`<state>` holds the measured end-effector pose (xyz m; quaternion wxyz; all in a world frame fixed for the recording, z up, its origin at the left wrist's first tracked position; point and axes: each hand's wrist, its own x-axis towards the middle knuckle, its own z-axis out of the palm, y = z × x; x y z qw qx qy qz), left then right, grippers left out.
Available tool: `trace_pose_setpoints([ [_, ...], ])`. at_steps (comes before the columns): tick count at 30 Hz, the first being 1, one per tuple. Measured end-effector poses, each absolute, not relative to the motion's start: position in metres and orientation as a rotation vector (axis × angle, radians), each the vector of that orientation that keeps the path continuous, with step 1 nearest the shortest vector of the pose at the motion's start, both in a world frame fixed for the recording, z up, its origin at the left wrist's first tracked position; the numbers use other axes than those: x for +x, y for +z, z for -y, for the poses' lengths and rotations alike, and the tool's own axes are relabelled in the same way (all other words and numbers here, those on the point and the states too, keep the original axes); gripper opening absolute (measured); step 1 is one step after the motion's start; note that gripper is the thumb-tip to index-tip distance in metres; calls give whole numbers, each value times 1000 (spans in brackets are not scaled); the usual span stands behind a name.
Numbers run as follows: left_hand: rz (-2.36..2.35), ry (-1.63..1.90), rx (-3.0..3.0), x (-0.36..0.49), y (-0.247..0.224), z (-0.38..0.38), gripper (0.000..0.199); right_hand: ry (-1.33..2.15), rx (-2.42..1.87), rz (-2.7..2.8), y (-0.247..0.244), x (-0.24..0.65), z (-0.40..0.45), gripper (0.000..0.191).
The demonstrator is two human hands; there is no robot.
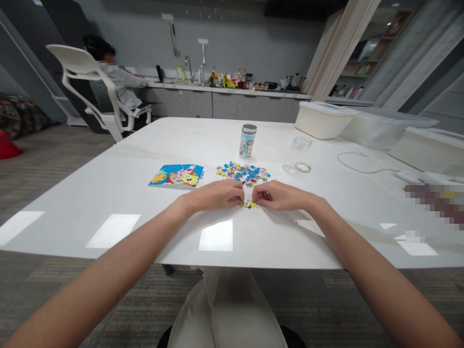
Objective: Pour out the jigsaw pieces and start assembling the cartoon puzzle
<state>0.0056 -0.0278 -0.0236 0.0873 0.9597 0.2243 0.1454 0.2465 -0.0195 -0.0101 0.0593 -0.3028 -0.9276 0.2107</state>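
A small cluster of yellow, printed cardboard jigsaw pieces (249,204) lies on the glossy white table (90,186), between the two hands and near the table's front edge; the left hand (231,194) has its fingers curled down at the cluster's left side, and the right hand (271,195) bends its fingers at the other; the fingertips partly cover the pieces, so I cannot tell whether either hand pinches one or merely touches it, nor how many pieces there are. Just beyond lies a loose, multicoloured pile of jigsaw pieces (242,171), its single shapes too small to make out; left of it is a bright blue, creased cartoon picture sheet (178,175); behind stands a blue printed cylindrical canister with a grey lid (248,141); the clear plastic container (301,143) to its right is hard to see against the white; farther right, a pixelated patch hides something, and the frame cuts off a pale, lidded plastic bin (429,147).
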Motion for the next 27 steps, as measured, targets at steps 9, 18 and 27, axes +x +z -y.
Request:
trace_pose_setpoints([
  [9, -654, 427, 2820, 8, -22, 29, 13, 637, -896, 2794, -12, 244, 19, 20],
  [18, -673, 432, 2802, 9, -20, 31, 10, 625, -917, 2799, -12, 244, 20, 19],
  [27, -668, 438, 2817, 9, -19, 32, 7, 712, -903, 2809, -7, 240, 25, 6],
])
